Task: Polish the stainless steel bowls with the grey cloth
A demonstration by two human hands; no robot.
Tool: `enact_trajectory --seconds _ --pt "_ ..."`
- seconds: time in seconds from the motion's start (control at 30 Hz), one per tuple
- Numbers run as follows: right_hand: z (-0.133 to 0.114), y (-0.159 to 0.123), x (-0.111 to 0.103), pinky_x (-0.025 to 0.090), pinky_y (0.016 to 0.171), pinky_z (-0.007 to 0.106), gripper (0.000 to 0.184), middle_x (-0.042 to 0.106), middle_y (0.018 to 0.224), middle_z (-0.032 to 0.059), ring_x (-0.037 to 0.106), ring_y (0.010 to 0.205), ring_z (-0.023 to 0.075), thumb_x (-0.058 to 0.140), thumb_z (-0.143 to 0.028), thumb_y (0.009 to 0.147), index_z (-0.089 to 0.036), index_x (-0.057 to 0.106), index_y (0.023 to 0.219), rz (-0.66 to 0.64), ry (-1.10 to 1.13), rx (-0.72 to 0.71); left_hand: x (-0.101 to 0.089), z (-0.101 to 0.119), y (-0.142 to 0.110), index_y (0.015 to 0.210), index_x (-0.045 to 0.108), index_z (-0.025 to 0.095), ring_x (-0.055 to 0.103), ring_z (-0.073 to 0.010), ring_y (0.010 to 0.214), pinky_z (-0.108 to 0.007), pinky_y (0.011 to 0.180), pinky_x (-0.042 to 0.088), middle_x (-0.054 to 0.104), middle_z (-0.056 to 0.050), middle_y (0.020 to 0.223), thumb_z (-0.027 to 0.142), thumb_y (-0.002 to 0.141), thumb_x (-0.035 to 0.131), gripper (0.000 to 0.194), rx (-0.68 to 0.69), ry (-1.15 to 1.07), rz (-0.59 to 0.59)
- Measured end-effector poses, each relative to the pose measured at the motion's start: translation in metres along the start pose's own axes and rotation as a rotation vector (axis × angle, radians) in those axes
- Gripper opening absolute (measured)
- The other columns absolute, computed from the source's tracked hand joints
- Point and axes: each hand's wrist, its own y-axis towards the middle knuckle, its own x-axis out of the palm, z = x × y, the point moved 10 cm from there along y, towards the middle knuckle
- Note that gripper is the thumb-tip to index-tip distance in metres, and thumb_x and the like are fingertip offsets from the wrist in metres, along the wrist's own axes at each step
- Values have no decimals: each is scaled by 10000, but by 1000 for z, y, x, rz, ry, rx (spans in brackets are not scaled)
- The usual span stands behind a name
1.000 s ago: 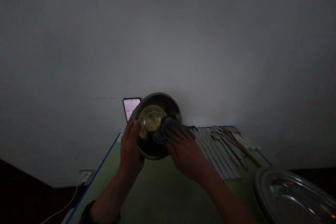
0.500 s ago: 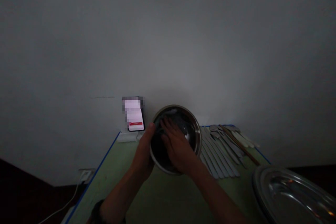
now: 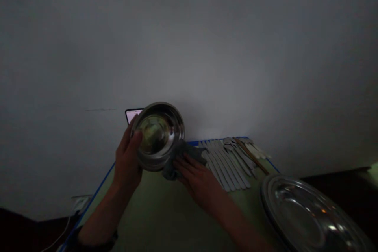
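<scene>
A shiny round metal bowl (image 3: 156, 134) is held up above the table, its inside tilted toward me. My left hand (image 3: 129, 153) grips its left side, thumb over the rim and fingers behind. At the bowl's lower right edge, my right hand (image 3: 196, 177) presses a dark grey cloth (image 3: 186, 155) against the outside of the rim. Its fingers lie over the cloth. To the right of the cloth, a row of metal cutlery (image 3: 226, 165) lies on the table.
The green table (image 3: 165, 212) has blue edging and stands against a grey wall. Brown chopsticks (image 3: 251, 153) and white-handled cutlery (image 3: 256, 150) lie at the right. Stacked oval metal trays (image 3: 298, 212) sit at the near right. A phone (image 3: 131, 115) is partly hidden behind the bowl.
The bowl has moved left and up, now covering most of the phone. My right hand has come out of the bowl's inside to its lower right rim, with the cloth now in plain sight.
</scene>
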Motion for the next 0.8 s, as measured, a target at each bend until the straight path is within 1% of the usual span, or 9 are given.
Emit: enact_trajectory --seconds 0.13,0.23,0.3,0.37,0.47,0.53,0.6,0.67,0.8 --pt "22 -28 39 376 1084 453 443 490 1392 57 358 1348 240 463 -198 909 -198 464 1351 -90 -18 156 -5 10 -2 1228 583 273 458 -251 1274 -367 1071 357 581 -15 1317 380 770 644 475 21 -6 15" --pt "31 -43 52 347 1092 466 456 468 1403 105 380 1332 265 485 -278 897 -146 488 1333 -170 79 232 0 11 -6 1179 613 268 436 -239 1293 -342 1073 349 578 -17 1318 375 780 632 414 38 -15 -49" --pt "37 -43 45 349 1085 458 484 473 1395 141 414 1312 263 503 -307 876 -119 497 1321 -161 191 263 2 3 -7 1122 637 257 467 -240 1266 -329 1042 383 617 -27 1258 365 769 636 369 3 -50 -73" --pt "55 -38 24 408 1031 470 490 581 1279 181 543 1199 267 524 -277 837 -97 517 1293 -51 287 400 1 -11 -8 1053 654 241 549 -246 1176 -329 974 449 678 -29 1124 313 729 653 331 -82 -118 -62" --pt "75 -23 -5 500 918 438 519 619 1225 175 631 1075 238 460 -339 860 -121 456 1331 159 610 557 -6 -44 -13 849 668 186 661 -265 933 -351 788 549 708 -23 806 206 630 628 224 -333 -180 19" --pt "77 -12 -11 557 796 418 472 661 1160 137 672 970 232 383 -386 882 -161 512 1276 212 791 611 -6 -63 -19 774 655 161 678 -273 819 -368 701 569 679 -24 672 174 591 578 199 -499 -220 33" --pt "76 -5 -18 571 735 388 431 688 1100 111 683 911 230 375 -374 869 -172 581 1190 292 845 633 -2 -71 -21 790 657 143 681 -273 777 -377 678 571 674 -34 641 163 582 546 237 -573 -282 2" --pt "76 -4 -25 573 709 364 404 700 1068 99 682 892 230 400 -353 842 -169 618 1128 374 844 646 -1 -73 -19 819 662 132 681 -263 749 -369 671 569 685 -46 656 154 582 539 269 -582 -321 -14" --pt "85 -13 -26 569 683 368 417 690 1083 105 674 884 244 432 -401 825 -164 624 1109 388 835 701 -3 -88 -25 815 671 126 665 -213 652 -313 607 550 698 -58 683 154 608 563 235 -659 -295 5"
